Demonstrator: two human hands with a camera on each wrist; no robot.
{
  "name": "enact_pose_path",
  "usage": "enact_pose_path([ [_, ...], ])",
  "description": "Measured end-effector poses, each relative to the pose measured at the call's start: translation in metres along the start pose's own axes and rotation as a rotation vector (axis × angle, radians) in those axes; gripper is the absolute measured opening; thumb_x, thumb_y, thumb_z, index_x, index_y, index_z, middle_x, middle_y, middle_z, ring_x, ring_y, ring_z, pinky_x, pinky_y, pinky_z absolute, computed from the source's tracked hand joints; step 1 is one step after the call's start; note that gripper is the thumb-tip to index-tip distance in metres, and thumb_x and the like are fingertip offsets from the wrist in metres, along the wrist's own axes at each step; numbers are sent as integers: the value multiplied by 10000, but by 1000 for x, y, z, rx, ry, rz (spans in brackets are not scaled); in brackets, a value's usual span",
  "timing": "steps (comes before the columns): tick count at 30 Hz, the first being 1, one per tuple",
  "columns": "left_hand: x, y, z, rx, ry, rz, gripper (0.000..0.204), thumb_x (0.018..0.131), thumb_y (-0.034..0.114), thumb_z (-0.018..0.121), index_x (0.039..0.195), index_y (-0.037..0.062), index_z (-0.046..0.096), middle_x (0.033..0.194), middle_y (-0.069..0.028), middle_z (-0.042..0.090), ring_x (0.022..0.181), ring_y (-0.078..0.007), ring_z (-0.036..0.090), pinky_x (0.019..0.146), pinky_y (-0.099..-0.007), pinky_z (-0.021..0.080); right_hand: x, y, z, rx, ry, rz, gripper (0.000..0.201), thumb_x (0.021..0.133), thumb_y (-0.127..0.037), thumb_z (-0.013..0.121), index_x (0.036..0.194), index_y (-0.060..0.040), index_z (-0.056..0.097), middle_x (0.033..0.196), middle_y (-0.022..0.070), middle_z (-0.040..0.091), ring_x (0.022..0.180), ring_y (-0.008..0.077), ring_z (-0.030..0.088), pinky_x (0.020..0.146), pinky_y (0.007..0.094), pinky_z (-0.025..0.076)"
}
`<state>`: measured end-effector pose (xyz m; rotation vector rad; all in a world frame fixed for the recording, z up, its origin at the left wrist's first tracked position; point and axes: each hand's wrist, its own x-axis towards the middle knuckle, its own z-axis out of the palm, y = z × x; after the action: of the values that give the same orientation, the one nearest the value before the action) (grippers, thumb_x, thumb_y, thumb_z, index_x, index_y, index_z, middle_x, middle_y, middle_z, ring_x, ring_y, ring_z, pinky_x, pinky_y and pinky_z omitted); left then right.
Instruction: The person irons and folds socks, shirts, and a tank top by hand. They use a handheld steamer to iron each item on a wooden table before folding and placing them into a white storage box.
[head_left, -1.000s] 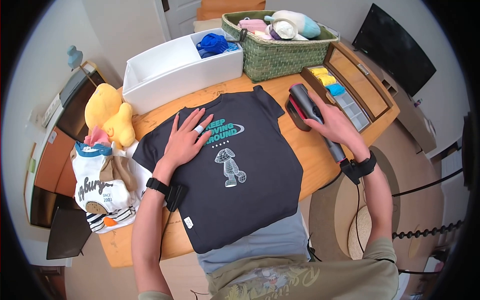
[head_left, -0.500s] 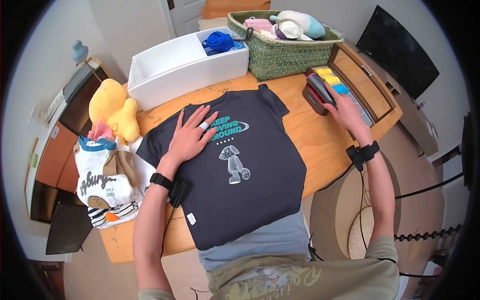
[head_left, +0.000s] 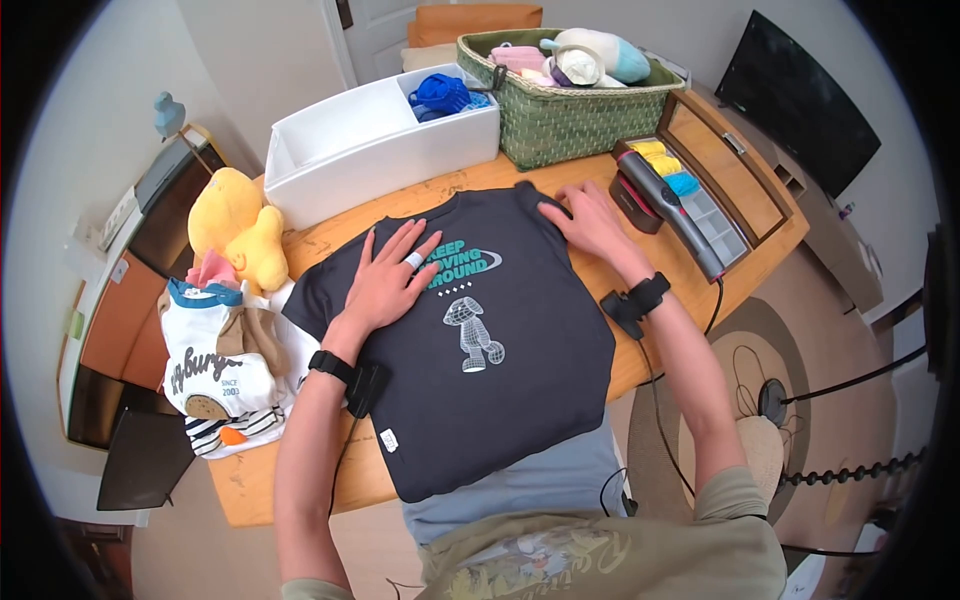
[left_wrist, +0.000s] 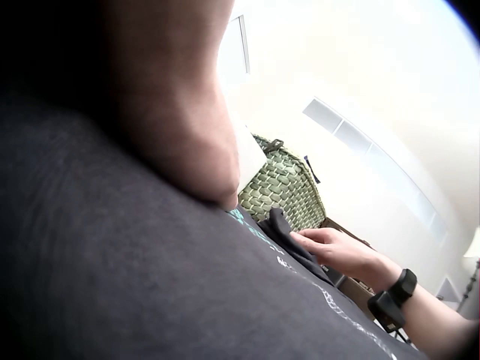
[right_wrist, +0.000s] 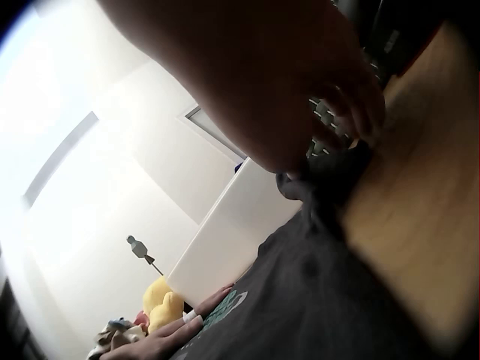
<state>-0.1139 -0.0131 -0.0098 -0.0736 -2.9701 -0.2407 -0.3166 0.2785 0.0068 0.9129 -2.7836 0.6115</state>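
Observation:
A dark grey T-shirt with green lettering and a white wireframe dog print lies spread on the wooden table. My left hand, a ring on one finger, rests flat with spread fingers on its upper left chest. At the shirt's right sleeve, my right hand pinches the cloth between thumb and fingers; the fabric stands up in a fold there in the left wrist view. A dark grey handheld garment iron with pink trim rests on its dark stand, right of that hand.
Behind the shirt stand a white divided box with blue cloth and a green woven basket of soft items. An open wooden case holds yellow and blue rolls at right. A yellow plush and folded clothes sit at left.
My right hand has put the iron on its stand, let go of it and moved left to the shirt's right sleeve. The left hand stays on the shirt.

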Motion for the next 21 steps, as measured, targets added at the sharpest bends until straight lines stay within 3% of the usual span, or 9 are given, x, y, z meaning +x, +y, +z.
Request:
enact_pose_path([
  [4, -1, 2, -1, -19, -11, -9, 542, 1111, 471, 438, 1621, 288, 423, 1706, -8, 341, 1593, -186, 260, 1312, -540, 105, 10, 2, 15, 143, -14, -58, 429, 996, -403, 663, 1078, 17, 681, 1167, 261, 649, 1152, 437, 610, 966, 490, 500],
  [7, -1, 1, -1, -22, -13, -9, 538, 1115, 465, 431, 1622, 287, 421, 1707, -10, 339, 1594, -187, 256, 1311, -546, 102, 18, 5, 4, 206, 35, 178, 338, 985, -323, 675, 1054, 8, 649, 1043, 261, 682, 1066, 447, 649, 905, 510, 516],
  [8, -1, 1, 0, -22, -12, -10, 536, 1116, 463, 429, 1623, 288, 420, 1709, -11, 336, 1595, -187, 253, 1310, -549, 101, 21, 16, 5, 157, 139, 191, 259, 970, -228, 681, 1076, -5, 605, 937, 258, 702, 973, 476, 676, 847, 539, 526],
  [11, 6, 0, 6, -24, -4, 8, 534, 1120, 465, 414, 1625, 288, 416, 1715, -14, 322, 1599, -187, 240, 1309, -557, 91, 21, 34, -7, 168, 266, 42, 238, 944, -161, 705, 1065, -25, 551, 971, 239, 709, 987, 470, 675, 844, 544, 523],
  [14, 25, 4, 14, -17, 12, 15, 539, 1124, 476, 391, 1628, 288, 409, 1722, -20, 306, 1604, -187, 226, 1305, -570, 78, 22, 19, -21, 121, 229, 154, 242, 921, -98, 720, 1068, -28, 543, 1001, 228, 694, 997, 442, 670, 854, 525, 521],
  [20, 49, 11, 21, 13, 34, -1, 554, 1128, 488, 359, 1642, 283, 381, 1728, -48, 283, 1612, -206, 203, 1295, -596, 80, 28, 43, 3, -53, 384, 38, 294, 884, -19, 735, 1110, -8, 548, 1178, 252, 630, 1091, 447, 637, 899, 514, 534],
  [21, 48, 11, 22, 15, 41, -4, 554, 1128, 487, 362, 1642, 282, 379, 1728, -53, 282, 1612, -212, 201, 1293, -600, 84, 24, 35, 1, -75, 353, 71, 351, 886, -35, 745, 1183, 7, 564, 1222, 274, 599, 1148, 450, 606, 951, 500, 528],
])
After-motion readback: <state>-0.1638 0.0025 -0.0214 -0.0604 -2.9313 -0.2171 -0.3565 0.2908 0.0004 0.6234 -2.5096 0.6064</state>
